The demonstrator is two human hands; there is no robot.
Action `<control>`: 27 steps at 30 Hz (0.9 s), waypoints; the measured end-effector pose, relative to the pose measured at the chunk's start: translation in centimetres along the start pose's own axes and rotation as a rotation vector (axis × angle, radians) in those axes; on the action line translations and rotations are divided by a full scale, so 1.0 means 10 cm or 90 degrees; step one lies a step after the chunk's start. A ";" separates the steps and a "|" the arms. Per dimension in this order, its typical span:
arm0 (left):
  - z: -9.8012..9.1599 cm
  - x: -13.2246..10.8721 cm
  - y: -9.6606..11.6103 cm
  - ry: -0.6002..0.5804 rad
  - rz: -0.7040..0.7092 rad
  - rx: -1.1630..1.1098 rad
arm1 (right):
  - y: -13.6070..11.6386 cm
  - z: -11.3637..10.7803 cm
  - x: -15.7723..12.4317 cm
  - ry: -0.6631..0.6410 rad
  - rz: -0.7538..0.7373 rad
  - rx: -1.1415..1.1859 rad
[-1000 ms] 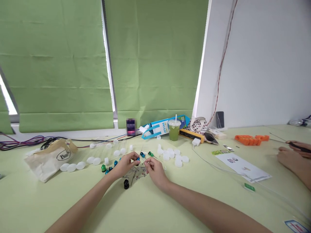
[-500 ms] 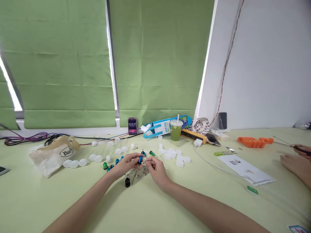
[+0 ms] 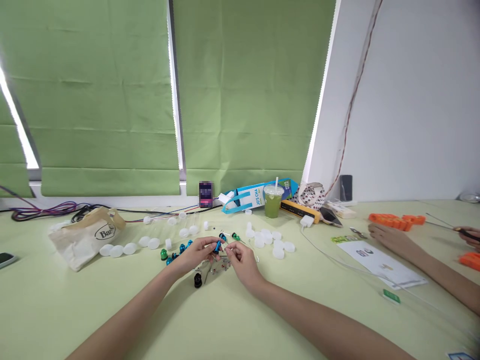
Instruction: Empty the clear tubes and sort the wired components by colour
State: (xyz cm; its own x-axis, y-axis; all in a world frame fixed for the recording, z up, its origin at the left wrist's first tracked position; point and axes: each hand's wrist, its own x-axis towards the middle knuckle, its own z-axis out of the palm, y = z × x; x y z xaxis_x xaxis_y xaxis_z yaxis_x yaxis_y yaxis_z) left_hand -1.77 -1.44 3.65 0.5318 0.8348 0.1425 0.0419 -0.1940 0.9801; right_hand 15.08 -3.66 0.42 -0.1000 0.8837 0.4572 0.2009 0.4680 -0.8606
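Near the middle of the table, my left hand [image 3: 197,253] pinches a small blue spool-shaped metal part [image 3: 217,246] between thumb and fingers. My right hand [image 3: 242,260] is closed beside it, its fingertips gripping what looks like a thin metal rod [image 3: 225,244] that meets the blue part. Below the hands lie small loose metal pieces [image 3: 221,266], too small to name. A black spool-shaped part [image 3: 198,280] stands in front of my left hand. To its left are a green part [image 3: 164,254] and several blue parts [image 3: 182,248]; another green part [image 3: 235,236] lies behind my right hand.
White round caps [image 3: 278,248] and clear tubes [image 3: 195,220] lie around. Behind stand a green drink cup [image 3: 272,202], a blue-and-white bag [image 3: 247,198] and a yellow power strip [image 3: 300,211]. A cloth pouch [image 3: 84,240] is left. A co-worker's hand [image 3: 388,237] reaches orange parts [image 3: 393,221].
My hands stay almost in place; the blue part has tilted more upright. At right, the co-worker's hand has stretched left to the orange parts, and an orange piece shows at the right edge.
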 end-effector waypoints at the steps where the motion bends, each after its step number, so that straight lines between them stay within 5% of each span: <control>1: 0.00 0.00 0.00 0.001 -0.002 0.006 | -0.01 0.00 0.00 -0.002 0.003 -0.001; 27: -0.02 0.01 -0.04 0.005 0.022 0.043 | 0.02 0.00 0.01 0.007 0.009 -0.003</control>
State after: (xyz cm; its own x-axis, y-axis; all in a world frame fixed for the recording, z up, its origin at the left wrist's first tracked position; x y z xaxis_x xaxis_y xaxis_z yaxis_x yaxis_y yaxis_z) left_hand -1.91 -1.19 3.28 0.5279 0.8306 0.1773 0.0804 -0.2567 0.9631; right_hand 15.13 -3.47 0.32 -0.0861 0.8904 0.4469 0.2066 0.4548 -0.8663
